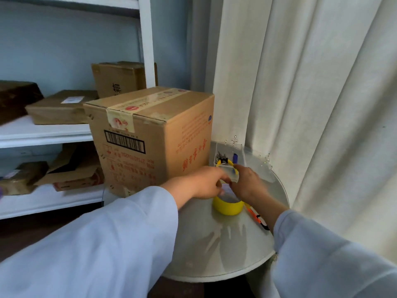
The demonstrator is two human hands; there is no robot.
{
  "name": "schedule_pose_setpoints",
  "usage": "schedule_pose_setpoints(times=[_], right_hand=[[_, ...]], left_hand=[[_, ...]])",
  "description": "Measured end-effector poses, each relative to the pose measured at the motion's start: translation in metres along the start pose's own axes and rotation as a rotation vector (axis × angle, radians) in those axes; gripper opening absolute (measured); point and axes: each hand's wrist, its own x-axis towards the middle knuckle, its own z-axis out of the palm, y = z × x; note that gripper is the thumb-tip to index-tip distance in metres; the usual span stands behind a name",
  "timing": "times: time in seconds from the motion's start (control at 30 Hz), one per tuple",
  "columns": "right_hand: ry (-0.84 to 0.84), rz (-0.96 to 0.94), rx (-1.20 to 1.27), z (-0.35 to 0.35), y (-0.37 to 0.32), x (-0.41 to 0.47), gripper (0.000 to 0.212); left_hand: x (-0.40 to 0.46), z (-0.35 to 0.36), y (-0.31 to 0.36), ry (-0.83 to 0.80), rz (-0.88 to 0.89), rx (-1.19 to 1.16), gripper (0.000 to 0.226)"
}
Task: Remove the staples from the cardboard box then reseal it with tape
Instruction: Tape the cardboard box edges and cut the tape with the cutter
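White shelves (45, 134) at the left hold parcels. The cardboard box (150, 136) stands upright on the round table (204, 244), taped along its top. In front of it the left hand (206, 183) and right hand (247, 183) meet over the yellow tape roll (227, 208), fingers curled around a clear strip; how tightly they pinch it cannot be told. A clear tray (228, 155) of tools sits just behind, and an orange tool (256, 218) lies beside the roll.

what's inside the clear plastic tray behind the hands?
In the clear plastic tray: yellow-handled pliers, a blue marker-like item, dark metal bits. The hands cover its near end.
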Motion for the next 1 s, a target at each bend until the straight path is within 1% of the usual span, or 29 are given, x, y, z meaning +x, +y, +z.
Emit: schedule_pose_setpoints(times=[0.03,0.07,0.13,0.2,0.27,0.3,0.37,0.4,0.43,0.47,0.53,0.57,0.63,0.7,0.73,0.8,0.87,0.9,0.93,0.97,1.0], right_hand=[[0.002,-0.013,-0.002,0.001,-0.005,-0.002,0.059],[0.004,-0.055,0.010,0.003,-0.026,-0.010,0.058],[-0.028,-0.069,0.050,0.009,-0.039,-0.014,0.054],[-0.063,-0.106,0.102,0.015,-0.059,-0.024,0.055],[-0.105,-0.150,0.160,0.020,-0.076,-0.032,0.062],[-0.132,-0.160,0.210,0.022,-0.081,-0.035,0.068],[-0.190,-0.163,0.349,0.029,-0.094,-0.038,0.086],[-0.203,-0.153,0.428,0.032,-0.097,-0.040,0.097],[-0.198,-0.146,0.498,0.036,-0.104,-0.040,0.106],[-0.176,-0.138,0.560,0.038,-0.107,-0.042,0.111],[-0.124,-0.139,0.629,0.044,-0.117,-0.038,0.114],[-0.108,-0.139,0.647,0.045,-0.118,-0.037,0.115],[-0.103,-0.161,0.641,0.048,-0.123,-0.034,0.123],[-0.098,-0.162,0.634,0.053,-0.125,-0.030,0.131],[-0.093,-0.166,0.640,0.054,-0.123,-0.028,0.130],[-0.096,-0.182,0.676,0.056,-0.118,-0.024,0.124],[-0.103,-0.193,0.744,0.058,-0.112,-0.018,0.114],[-0.094,-0.184,0.769,0.058,-0.109,-0.015,0.100],[-0.070,-0.172,0.780,0.058,-0.106,-0.014,0.079],[-0.027,-0.145,0.767,0.058,-0.102,-0.012,0.057],[0.018,-0.115,0.739,0.060,-0.099,-0.011,0.040]], left_hand=[[-0.002,-0.002,-0.001,-0.036,0.006,-0.038,0.044],[-0.022,-0.012,-0.009,-0.050,-0.016,-0.060,0.043],[-0.034,-0.021,-0.019,-0.132,-0.096,-0.139,0.038],[-0.060,-0.037,-0.039,-0.191,-0.249,-0.121,0.032],[-0.086,-0.053,-0.061,-0.187,-0.435,-0.063,0.036],[-0.096,-0.059,-0.070,-0.140,-0.518,-0.023,0.039],[-0.113,-0.070,-0.095,0.060,-0.626,0.031,0.046],[-0.116,-0.072,-0.107,0.172,-0.656,0.011,0.051],[-0.118,-0.075,-0.122,0.292,-0.674,-0.057,0.060],[-0.116,-0.075,-0.132,0.394,-0.683,-0.181,0.072],[-0.115,-0.079,-0.147,0.586,-0.697,-0.449,0.098],[-0.113,-0.080,-0.149,0.654,-0.701,-0.536,0.107],[-0.111,-0.083,-0.155,0.747,-0.714,-0.635,0.115],[-0.107,-0.085,-0.166,0.816,-0.686,-0.704,0.116],[-0.105,-0.085,-0.170,0.843,-0.652,-0.744,0.114],[-0.102,-0.084,-0.178,0.916,-0.577,-0.790,0.106],[-0.101,-0.079,-0.182,1.030,-0.568,-0.700,0.087],[-0.101,-0.075,-0.183,1.087,-0.574,-0.614,0.078],[-0.103,-0.071,-0.183,1.127,-0.570,-0.534,0.073],[-0.105,-0.066,-0.180,1.143,-0.565,-0.480,0.070],[-0.107,-0.060,-0.180,1.121,-0.575,-0.451,0.070]])
